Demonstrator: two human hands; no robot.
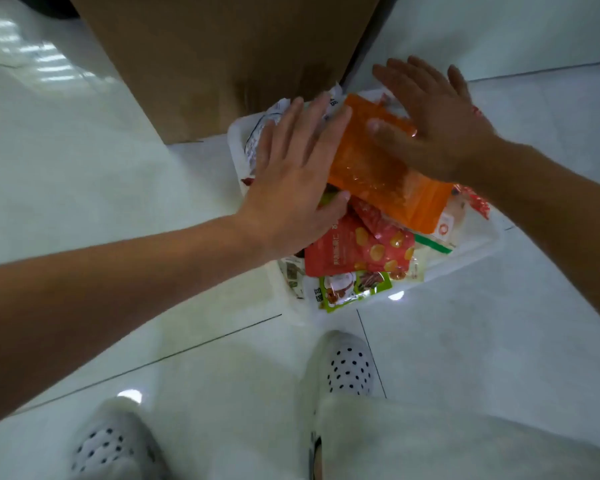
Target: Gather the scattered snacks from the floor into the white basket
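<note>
**A:** Item one, the snacks. Location?

**B:** Piled in the white basket [236, 150], which sits on the floor [118, 168] just in front of a cardboard box [222, 64]. An orange packet [388, 181] lies on top, tilted. A red packet [354, 251] and a green packet [347, 289] lie beneath it, nearer the person. No loose packet shows on the visible floor.

**A:** Item two, the hands. Grip?

**B:** Both spread flat, pinching nothing. The left hand [291, 174] lies on the near-left side of the pile, its thumb at the orange packet's edge. The right hand [440, 126] covers that packet's far end, thumb laid across it.

**A:** Step in hand, as judged?

**B:** Likely settling the heap, so the task looks close to done.

**A:** Handling notes?

**B:** Press evenly with the palms, not the fingertips, because the film looks slick and the packets may slide. Ease the orange packet level and inside the rim. Push straight down, as the light basket may skid on the glossy tiles. Check behind the box for strays.
</note>
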